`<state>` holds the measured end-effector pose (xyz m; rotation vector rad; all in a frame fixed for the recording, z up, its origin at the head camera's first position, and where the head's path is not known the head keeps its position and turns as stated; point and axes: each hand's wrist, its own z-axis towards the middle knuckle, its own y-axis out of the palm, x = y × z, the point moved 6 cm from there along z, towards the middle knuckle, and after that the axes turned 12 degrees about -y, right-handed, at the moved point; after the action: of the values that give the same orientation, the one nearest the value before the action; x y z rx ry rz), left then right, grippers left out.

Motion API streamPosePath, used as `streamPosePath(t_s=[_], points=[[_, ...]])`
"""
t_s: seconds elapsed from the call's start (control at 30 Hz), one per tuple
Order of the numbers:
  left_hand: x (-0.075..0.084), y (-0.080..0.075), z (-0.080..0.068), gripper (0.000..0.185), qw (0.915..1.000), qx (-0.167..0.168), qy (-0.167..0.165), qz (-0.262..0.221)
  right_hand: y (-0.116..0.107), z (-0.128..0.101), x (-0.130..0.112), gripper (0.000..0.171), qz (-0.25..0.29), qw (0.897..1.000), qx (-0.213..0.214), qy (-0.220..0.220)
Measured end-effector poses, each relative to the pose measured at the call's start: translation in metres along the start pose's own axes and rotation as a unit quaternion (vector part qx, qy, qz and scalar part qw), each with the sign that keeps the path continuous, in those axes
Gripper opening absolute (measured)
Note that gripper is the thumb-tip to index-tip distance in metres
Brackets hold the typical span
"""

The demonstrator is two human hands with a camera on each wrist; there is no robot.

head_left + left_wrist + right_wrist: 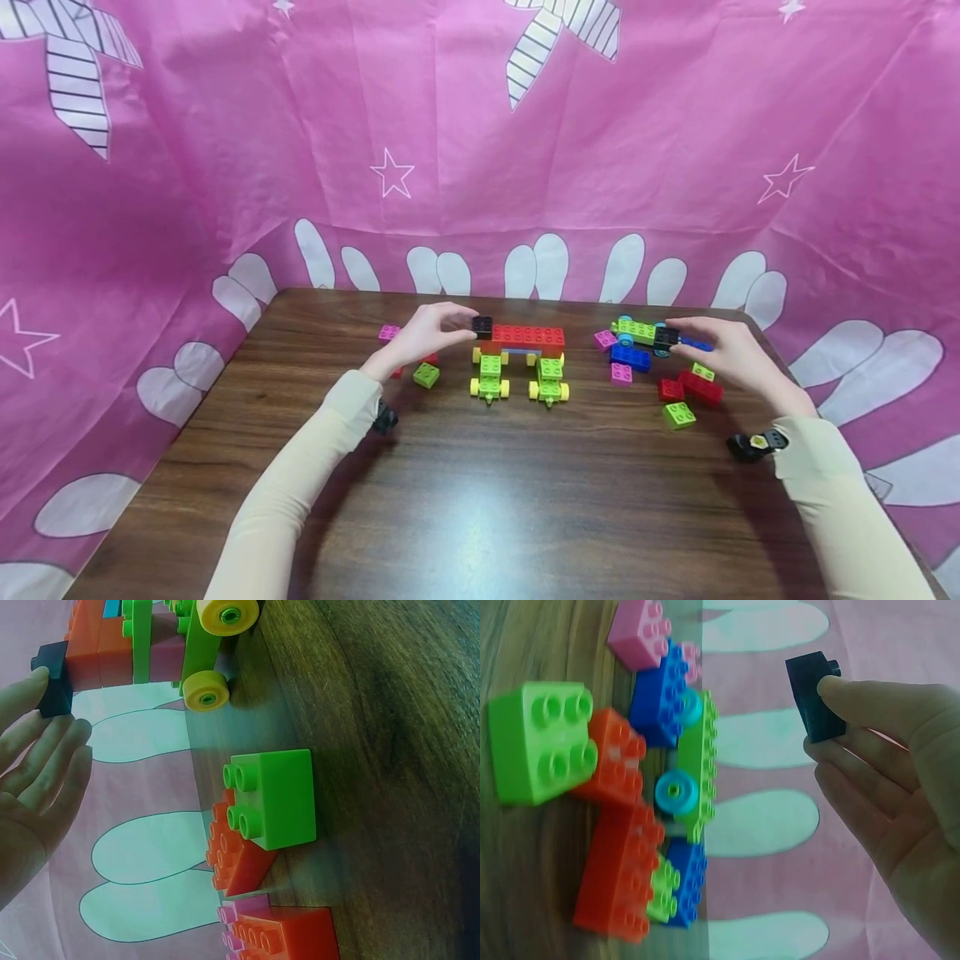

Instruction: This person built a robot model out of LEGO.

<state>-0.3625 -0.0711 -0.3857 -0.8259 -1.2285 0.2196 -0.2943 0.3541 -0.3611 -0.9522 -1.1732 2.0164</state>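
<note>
At the left end of a long red brick structure (528, 337), my left hand (426, 335) pinches a black toy brick (55, 679) between thumb and fingers. That brick sits against the structure's upper end; whether it is pressed fully on I cannot tell. Beneath the red part stand green wheeled bases (491, 382) with yellow wheels. Over on the right, my right hand (717, 350) holds another black brick (814, 697) by thumb and fingertips, raised in the air. Behind it in the head view lies a green base (636, 330) with blue wheels.
Right of the structure lie a blue brick (630, 358), pink bricks (621, 374), red bricks (701, 388) and a green brick (678, 415). Near the left forearm are a green brick (426, 375) and a pink one (388, 333). A pink curtain (480, 167) hangs behind the wooden table (480, 483).
</note>
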Motion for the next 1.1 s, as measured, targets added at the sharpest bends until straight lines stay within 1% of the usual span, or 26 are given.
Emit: streamPosePath(t_s=[0.13, 0.2, 0.3, 0.43, 0.6, 0.9, 1.1], points=[[0.000, 0.000, 0.000, 0.038, 1.0000, 0.000, 0.001, -0.002, 0.008, 0.010, -0.009, 0.043, 0.019, 1.000, -0.008, 0.003], [-0.001, 0.001, 0.000, 0.039, 1.0000, 0.000, 0.001, -0.002, 0.010, 0.016, -0.013, 0.042, 0.024, 1.000, -0.009, -0.003], [-0.001, 0.001, 0.001, 0.039, 1.0000, 0.000, -0.002, -0.001, 0.014, 0.024, -0.021, 0.042, 0.031, 0.999, -0.006, -0.027], [-0.002, 0.001, 0.001, 0.039, 1.0000, 0.000, -0.002, -0.001, 0.019, 0.036, -0.032, 0.040, 0.031, 0.997, 0.000, -0.069], [-0.002, 0.000, 0.001, 0.039, 1.0000, 0.003, 0.000, 0.001, 0.024, 0.051, -0.043, 0.039, 0.039, 0.995, -0.014, -0.090], [-0.001, -0.001, 0.001, 0.039, 1.0000, 0.002, -0.001, 0.004, 0.032, 0.071, -0.059, 0.043, 0.058, 0.992, -0.027, -0.104], [-0.001, 0.000, 0.002, 0.038, 1.0000, 0.001, -0.002, 0.003, 0.038, 0.078, -0.066, 0.044, 0.084, 0.991, -0.044, -0.096]])
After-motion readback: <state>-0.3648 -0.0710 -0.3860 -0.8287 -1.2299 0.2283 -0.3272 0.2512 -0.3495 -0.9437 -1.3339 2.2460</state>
